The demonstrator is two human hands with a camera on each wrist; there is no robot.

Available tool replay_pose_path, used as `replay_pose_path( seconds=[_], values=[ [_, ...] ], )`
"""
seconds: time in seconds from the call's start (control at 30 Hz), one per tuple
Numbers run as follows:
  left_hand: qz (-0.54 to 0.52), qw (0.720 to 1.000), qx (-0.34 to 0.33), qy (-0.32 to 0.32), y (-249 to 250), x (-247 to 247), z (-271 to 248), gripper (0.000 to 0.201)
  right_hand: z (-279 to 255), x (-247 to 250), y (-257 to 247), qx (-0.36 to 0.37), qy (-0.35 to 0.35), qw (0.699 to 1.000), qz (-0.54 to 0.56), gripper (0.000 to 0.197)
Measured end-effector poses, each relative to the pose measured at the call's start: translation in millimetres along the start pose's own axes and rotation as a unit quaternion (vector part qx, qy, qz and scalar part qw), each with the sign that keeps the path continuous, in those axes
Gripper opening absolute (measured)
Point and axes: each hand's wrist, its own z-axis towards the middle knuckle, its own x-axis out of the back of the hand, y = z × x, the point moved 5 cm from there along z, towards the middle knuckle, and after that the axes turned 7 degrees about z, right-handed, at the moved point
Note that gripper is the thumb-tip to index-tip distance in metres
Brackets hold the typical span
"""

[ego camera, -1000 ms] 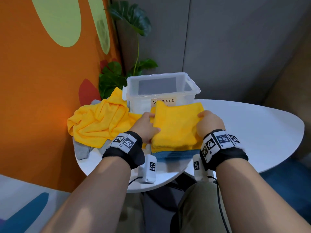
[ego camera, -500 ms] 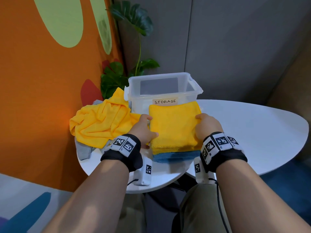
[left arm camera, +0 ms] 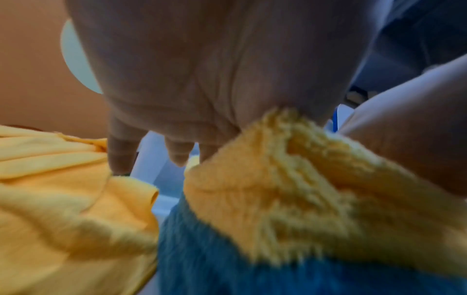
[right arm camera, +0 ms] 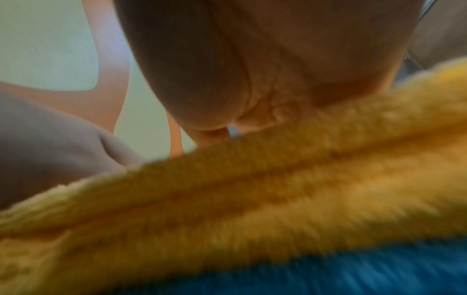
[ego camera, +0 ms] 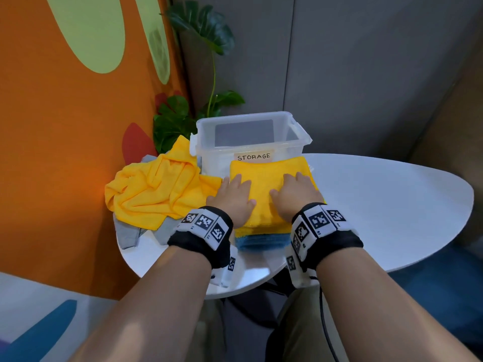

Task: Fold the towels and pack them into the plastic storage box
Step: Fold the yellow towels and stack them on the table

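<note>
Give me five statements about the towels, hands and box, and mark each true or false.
1. Both hands, left hand and right hand, lie flat on the folded yellow towel. True.
2. The box holds towels. False: it looks empty.
3. A blue towel lies under the yellow one. True.
4. The crumpled towel lies right of the box. False: left.
5. The box label reads STORAGE. True.
</note>
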Motion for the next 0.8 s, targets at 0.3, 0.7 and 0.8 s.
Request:
replay_pose_path(
  seconds=[0.3, 0.7, 0.8],
  values=[
    [0.016, 0.997, 0.04, -0.058, -6.4, -30.4, -2.5, 0.062, -2.2, -35.2, 29.3, -0.034, -0.03, 0.999, -0.02, 0.08],
    [0.006, 0.997, 0.045, -0.064, -7.5, -33.7, -3.8, 0.062, -1.9, -36.6, 32.7, -0.03, -0.043, 0.998, -0.032, 0.083],
    [0.006, 0.997, 0.045, -0.063, -9.3, -33.3, -3.8, 0.062, -2.5, -36.2, 32.8, -0.028, -0.043, 0.998, -0.031, 0.083]
  ],
)
